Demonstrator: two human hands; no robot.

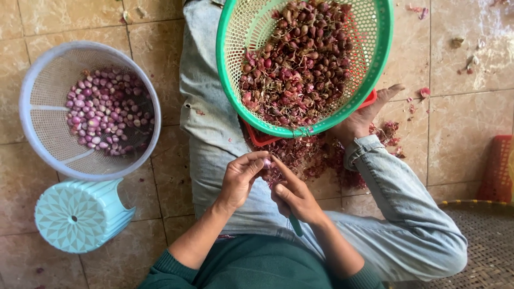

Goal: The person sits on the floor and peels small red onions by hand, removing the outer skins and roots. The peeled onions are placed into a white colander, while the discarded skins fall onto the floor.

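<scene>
Peeling step was mid-way, I'd say: left hand (241,179) pinched a small shallot (266,162) at frame centre, right hand (293,198) closed on a green-handled knife (295,225). Next probably needed a careful skin pull. Peeled ones sat in the white basket (32,107) at 9 o'clock.

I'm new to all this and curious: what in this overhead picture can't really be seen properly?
- Shallot: mostly hidden by left hand and right hand, head view.
- Knife: only its green handle shows.
- Red tray: covered by green basket.
- Woven mat: cut off by the frame.
</scene>
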